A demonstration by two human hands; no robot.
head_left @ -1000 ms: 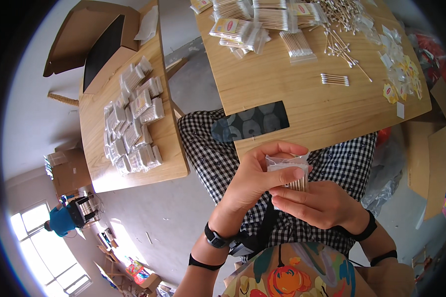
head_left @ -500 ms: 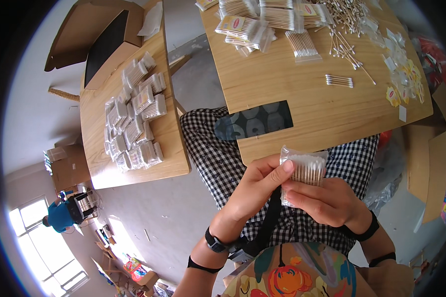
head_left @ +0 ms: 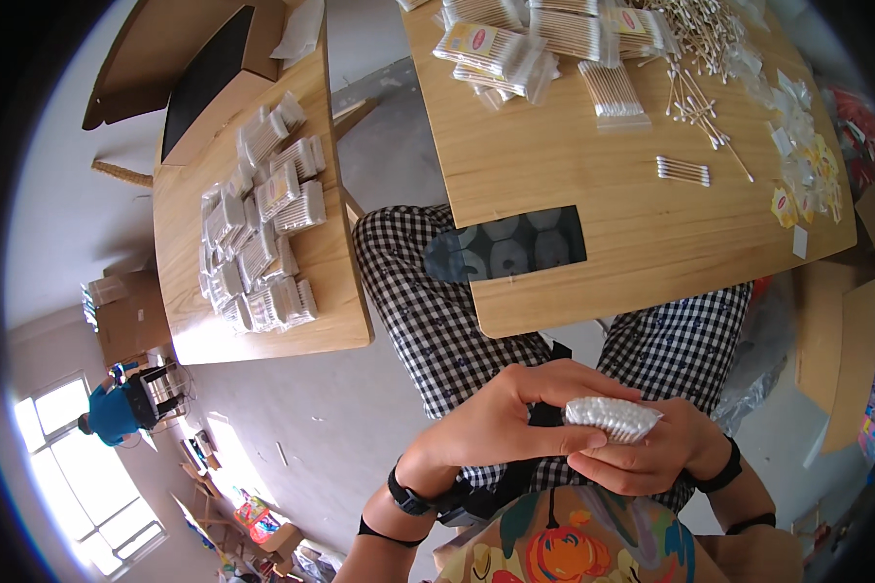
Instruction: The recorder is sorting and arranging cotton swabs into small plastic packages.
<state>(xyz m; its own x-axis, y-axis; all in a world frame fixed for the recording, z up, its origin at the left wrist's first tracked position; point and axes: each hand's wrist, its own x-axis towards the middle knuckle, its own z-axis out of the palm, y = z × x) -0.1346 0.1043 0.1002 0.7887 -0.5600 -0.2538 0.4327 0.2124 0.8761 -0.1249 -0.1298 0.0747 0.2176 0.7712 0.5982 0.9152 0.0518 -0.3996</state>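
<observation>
Both hands' fingers closed on one clear cotton-swab packet [head_left: 612, 418]: left hand [head_left: 501, 428] above, right hand [head_left: 651, 457] under.

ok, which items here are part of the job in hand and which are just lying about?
In the job:
left hand and right hand, both gripping the clear bag of cotton swabs
loose swabs
empty small bags
filled packs
finished packs on the side table

Lying about:
dark tray
cardboard boxes
</observation>
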